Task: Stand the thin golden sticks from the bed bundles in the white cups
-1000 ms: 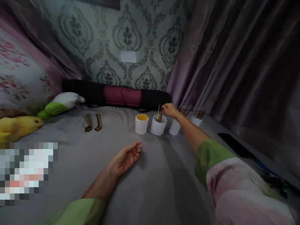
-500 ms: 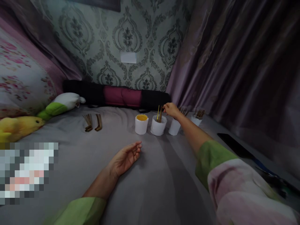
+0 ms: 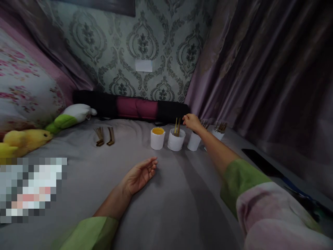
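My right hand (image 3: 191,122) is raised above a row of white cups, its fingers pinched; whatever they may hold is too small to make out. Just left of it, several thin yellow-brown sticks (image 3: 177,127) stand upright in a white cup (image 3: 176,143). A white cup with a yellow inside (image 3: 157,140) stands beside that one. Partly behind my right wrist are a third white cup (image 3: 193,142) and a fourth white container (image 3: 218,134), both with dark sticks poking out. My left hand (image 3: 141,175) rests palm up on the grey sheet, fingers loosely curled and holding nothing.
Two small bunches of brown bent sticks (image 3: 99,137) lie on the sheet at left. Plush toys (image 3: 28,140) sit by the floral pillow. A long black and maroon bag (image 3: 136,107) lines the wall. On the right lies a flat black object (image 3: 260,161) near the curtain.
My right hand has shifted slightly right, away from the sticks in the second cup. My left hand stays in place. The whole view has moved slightly.
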A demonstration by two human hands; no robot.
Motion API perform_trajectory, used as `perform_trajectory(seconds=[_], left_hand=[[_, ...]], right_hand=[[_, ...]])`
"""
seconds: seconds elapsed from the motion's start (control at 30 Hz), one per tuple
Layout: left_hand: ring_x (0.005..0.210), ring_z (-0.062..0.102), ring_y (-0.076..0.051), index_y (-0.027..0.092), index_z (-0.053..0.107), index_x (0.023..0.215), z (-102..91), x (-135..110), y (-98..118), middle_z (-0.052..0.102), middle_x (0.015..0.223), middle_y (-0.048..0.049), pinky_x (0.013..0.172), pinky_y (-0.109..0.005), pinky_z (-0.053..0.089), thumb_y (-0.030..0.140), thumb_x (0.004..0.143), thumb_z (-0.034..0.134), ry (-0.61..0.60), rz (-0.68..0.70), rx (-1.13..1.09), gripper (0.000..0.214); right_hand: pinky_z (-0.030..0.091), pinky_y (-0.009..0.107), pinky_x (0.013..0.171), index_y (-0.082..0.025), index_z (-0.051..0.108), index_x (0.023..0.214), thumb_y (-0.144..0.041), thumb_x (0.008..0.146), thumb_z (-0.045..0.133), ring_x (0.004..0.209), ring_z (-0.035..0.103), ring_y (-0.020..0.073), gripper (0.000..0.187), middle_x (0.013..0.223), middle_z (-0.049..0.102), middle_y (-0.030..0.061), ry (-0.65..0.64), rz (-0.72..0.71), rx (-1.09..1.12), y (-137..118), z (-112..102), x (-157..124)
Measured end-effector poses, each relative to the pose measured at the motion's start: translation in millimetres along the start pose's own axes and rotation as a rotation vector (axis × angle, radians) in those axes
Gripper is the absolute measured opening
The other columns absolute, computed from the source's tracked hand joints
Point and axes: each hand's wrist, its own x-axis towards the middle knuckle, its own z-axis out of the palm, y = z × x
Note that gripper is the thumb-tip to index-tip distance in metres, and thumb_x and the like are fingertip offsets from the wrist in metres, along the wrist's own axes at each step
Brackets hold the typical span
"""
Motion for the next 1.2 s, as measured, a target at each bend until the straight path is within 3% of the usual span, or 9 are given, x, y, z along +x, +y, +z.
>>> perform_trajectory(seconds=[0.37,0.57,0.93,1.2], left_hand=[[0.065,0.058,-0.008,0.006,0.057,0.094,-2.3,0.1,0.2,0.062,0.079,-0.0071,0.057,-0.017,0.047,0.009,0.079,0.049,-0.040,-0.003,-0.024,0.018],[0.063,0.056,-0.008,0.006,0.058,0.091,-4.3,0.9,0.4,0.061,0.077,-0.0074,0.058,-0.018,0.045,0.010,0.079,0.048,-0.079,0.005,-0.040,0.016],[0.065,0.056,-0.009,0.006,0.058,0.092,-7.8,2.3,0.5,0.062,0.078,-0.0079,0.060,-0.019,0.043,0.011,0.079,0.048,-0.117,0.001,-0.055,0.017],[0.066,0.056,-0.008,0.006,0.057,0.093,-7.1,1.3,0.8,0.061,0.079,-0.0079,0.061,-0.019,0.042,0.010,0.079,0.048,-0.103,0.009,-0.044,0.017]], right_hand=[[0.040,0.022,0.059,-0.012,0.062,0.080,-0.026,0.085,0.034,0.058,0.058,0.0120,0.032,0.067,0.065,0.0063,0.093,0.005,0.056,-25.6,-9.2,-29.0],[0.039,0.023,0.051,-0.013,0.060,0.076,-0.034,0.084,0.034,0.049,0.053,0.0112,0.035,0.061,0.062,0.0052,0.114,-0.023,0.200,-37.0,-1.0,-53.8],[0.037,0.023,0.046,-0.016,0.058,0.071,-0.037,0.082,0.035,0.045,0.051,0.0111,0.033,0.057,0.058,0.0025,-0.097,-0.047,0.339,-65.1,40.6,-119.7],[0.036,0.023,0.048,-0.019,0.056,0.066,-0.037,0.081,0.034,0.048,0.053,0.0132,0.033,0.055,0.059,0.0019,-0.125,-0.059,0.313,-51.8,83.3,-139.8]])
